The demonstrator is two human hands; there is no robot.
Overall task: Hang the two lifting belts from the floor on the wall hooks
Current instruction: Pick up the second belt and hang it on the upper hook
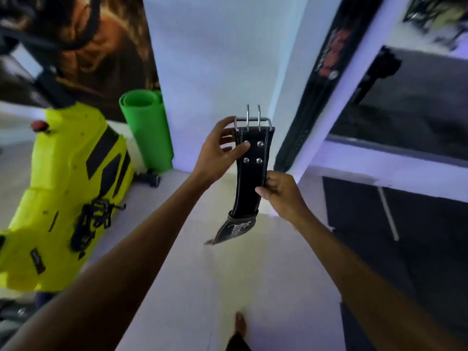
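Note:
I hold a black lifting belt (pixel 250 178) upright in front of the white wall corner. Its steel double-prong buckle (pixel 253 121) is at the top and its wide back part hangs folded below. My left hand (pixel 217 150) grips the belt's left edge just under the buckle, thumb across the rivets. My right hand (pixel 281 193) pinches the right edge lower down. A second black belt (pixel 319 82) with red lettering hangs flat against the white pillar to the right. No hook shows clearly.
A rolled green mat (pixel 147 130) leans in the corner at left. A yellow machine shroud (pixel 65 188) with black straps fills the left side. A dark mirror or window (pixel 410 105) lies to the right, a small dumbbell (pixel 149 179) on the floor, and my foot (pixel 240 323) below.

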